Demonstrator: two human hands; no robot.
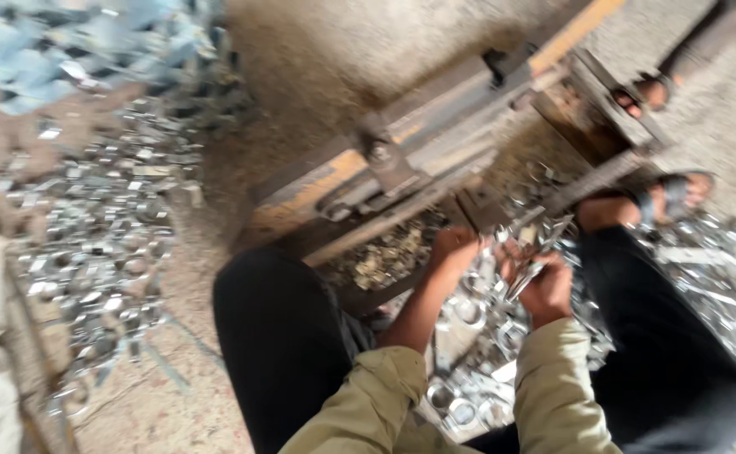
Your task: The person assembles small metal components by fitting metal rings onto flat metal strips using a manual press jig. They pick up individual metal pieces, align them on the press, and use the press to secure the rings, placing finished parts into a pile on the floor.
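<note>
The view is blurred by motion. My left hand (454, 248) reaches down among shiny metal pieces (469, 353) heaped between my legs; whether its fingers grip anything I cannot make out. My right hand (546, 290) is closed around a thin shiny metal piece (529, 273) that sticks up toward the left hand. Both forearms wear olive sleeves. My knees in dark trousers (288, 336) frame the heap on either side.
A rusty metal frame with a yellow bar (401, 160) lies ahead of my hands. Many small metal pieces (103, 227) cover the ground at left. A foot in a sandal (666, 197) rests at right, another at the top right.
</note>
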